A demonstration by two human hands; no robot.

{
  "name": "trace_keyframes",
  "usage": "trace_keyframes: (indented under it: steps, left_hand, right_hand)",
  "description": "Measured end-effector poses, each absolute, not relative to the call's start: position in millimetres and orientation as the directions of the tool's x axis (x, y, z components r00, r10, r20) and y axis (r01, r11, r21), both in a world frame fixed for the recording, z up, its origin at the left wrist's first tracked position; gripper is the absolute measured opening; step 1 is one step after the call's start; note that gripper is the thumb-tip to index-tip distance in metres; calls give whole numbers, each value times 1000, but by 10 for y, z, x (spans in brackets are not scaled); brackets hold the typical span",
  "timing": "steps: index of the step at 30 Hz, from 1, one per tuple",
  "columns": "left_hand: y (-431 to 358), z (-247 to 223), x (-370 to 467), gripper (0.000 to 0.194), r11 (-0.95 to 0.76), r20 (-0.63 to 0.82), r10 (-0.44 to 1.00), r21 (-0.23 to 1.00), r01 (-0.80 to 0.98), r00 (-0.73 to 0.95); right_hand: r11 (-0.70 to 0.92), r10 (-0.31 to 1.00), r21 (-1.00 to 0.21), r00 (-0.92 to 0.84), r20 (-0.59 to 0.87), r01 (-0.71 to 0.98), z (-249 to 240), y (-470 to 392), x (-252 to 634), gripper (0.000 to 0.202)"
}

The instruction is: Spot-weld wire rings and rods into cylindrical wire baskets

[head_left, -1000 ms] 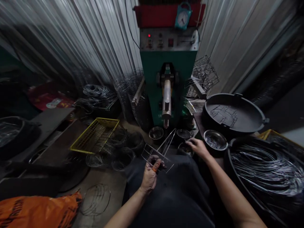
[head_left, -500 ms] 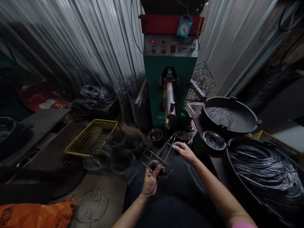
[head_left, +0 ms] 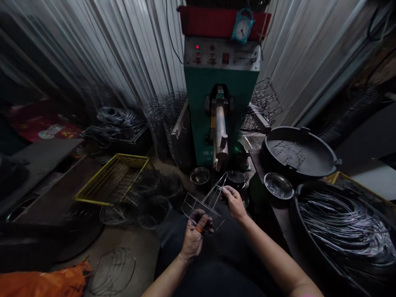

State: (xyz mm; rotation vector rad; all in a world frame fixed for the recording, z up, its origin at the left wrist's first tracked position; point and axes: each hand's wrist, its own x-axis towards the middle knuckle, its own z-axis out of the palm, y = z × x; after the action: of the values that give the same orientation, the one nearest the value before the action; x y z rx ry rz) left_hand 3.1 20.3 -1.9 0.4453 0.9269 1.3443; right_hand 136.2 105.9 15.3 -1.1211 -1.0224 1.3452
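Note:
A small wire frame [head_left: 202, 203] of thin crossed rods is held tilted above my lap. My left hand [head_left: 195, 233] is closed round its lower near side, with an orange band on the thumb. At the frame's upper right, my right hand [head_left: 234, 201] pinches near a short cross rod; whether that rod is joined to the frame I cannot tell. Just beyond the frame's far tip is the round metal arm [head_left: 220, 132] of a green spot welder [head_left: 198, 99], its electrode end apart from the wire.
On the right stand a black pan with wire pieces [head_left: 321, 163], a metal bowl [head_left: 279, 185] and a large tub of wire rods [head_left: 297, 231]. To the left lie a yellow basket [head_left: 93, 201], wire rings [head_left: 154, 212] and an orange sack [head_left: 46, 282]. A blue clock [head_left: 243, 28] hangs on the machine.
My right hand has shifted slightly left and lower, still at the frame's upper right. The frame stays in my left hand. The whole view has tilted a little.

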Motion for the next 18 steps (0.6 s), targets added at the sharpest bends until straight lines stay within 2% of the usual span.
trace_keyframes:
  steps: [10, 18]
  left_hand:
    - [422, -26, 118, 34, 206, -304, 951, 744, -636, -48]
    - [649, 79, 120, 33, 174, -257, 965, 769, -615, -48]
  right_hand:
    - [-67, 988, -956, 115, -104, -287, 170, 1247, 1349, 19]
    - [-67, 991, -947, 87, -99, -314, 216, 1485, 1382, 17]
